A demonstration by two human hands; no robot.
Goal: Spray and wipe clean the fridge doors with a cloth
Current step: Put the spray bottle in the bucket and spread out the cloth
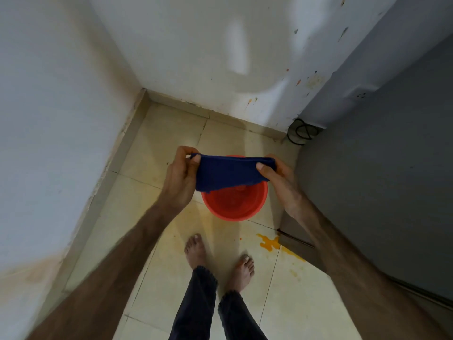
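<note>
A dark blue cloth is stretched flat between both hands, right above a red bucket on the floor. My left hand pinches the cloth's left end. My right hand pinches its right end with the thumb on top. The grey fridge door fills the right side of the view, just beside my right arm. No spray bottle is in view.
White walls meet in a corner ahead and to the left. My bare feet stand on cream floor tiles behind the bucket. An orange spill lies by the fridge's base. A black cable coils behind the fridge.
</note>
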